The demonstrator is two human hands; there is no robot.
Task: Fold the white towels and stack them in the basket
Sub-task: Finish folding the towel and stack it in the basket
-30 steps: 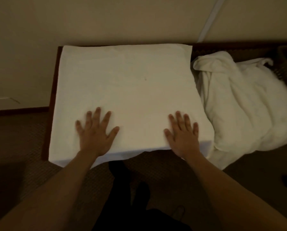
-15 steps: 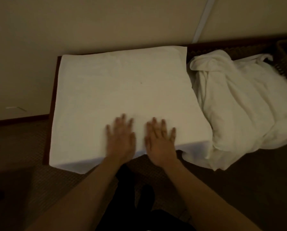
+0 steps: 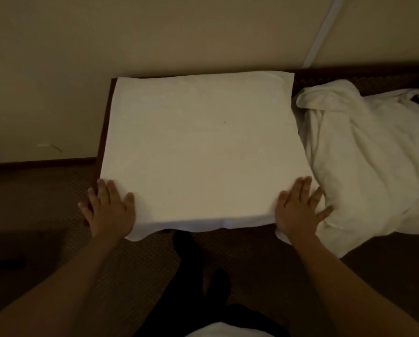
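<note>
Towel [image 3: 203, 152] lies flat on the dark tabletop [image 3: 105, 122] against the wall. I see my left hand [image 3: 109, 210] and right hand [image 3: 298, 210], fingers straight, pressing its near corners; a crumpled white towel pile [image 3: 364, 166] sits just right.

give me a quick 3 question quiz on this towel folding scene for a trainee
1. True or false: the flat towel is already in the basket.
2. Multiple choice: where do the left hand and right hand rest? A) both at the towel's middle B) at its two near corners C) on the crumpled towels
3. Fill in: the crumpled towels lie to the ___ of the flat towel.

Key:
1. False. It lies spread on the dark bench, and no basket is clearly in view.
2. B. The fingers lie straight, flat on the cloth.
3. Right.
</note>
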